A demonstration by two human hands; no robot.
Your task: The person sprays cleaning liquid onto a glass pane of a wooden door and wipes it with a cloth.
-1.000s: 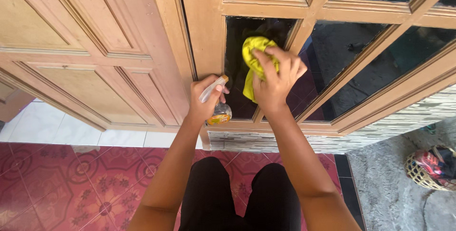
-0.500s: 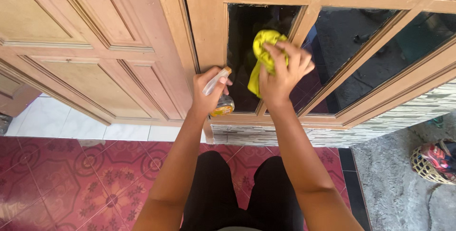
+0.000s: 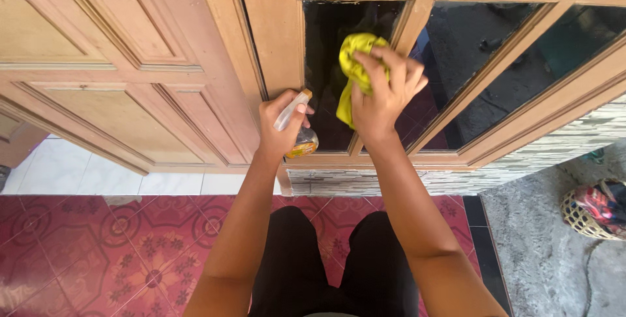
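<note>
Head view, centre of frame: right hand (image 3: 381, 98) clenched on yellow cloth (image 3: 352, 62) against dark glass pane (image 3: 323, 49); left hand (image 3: 279, 128) gripping spray bottle (image 3: 297, 128) beside wooden frame (image 3: 277, 36). Likely risks: streaks from bunched cloth, bottle knocking the frame.

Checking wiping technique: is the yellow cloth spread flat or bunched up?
Bunched up: the yellow cloth is wadded under the right hand against the glass pane, one end dangling.
</note>
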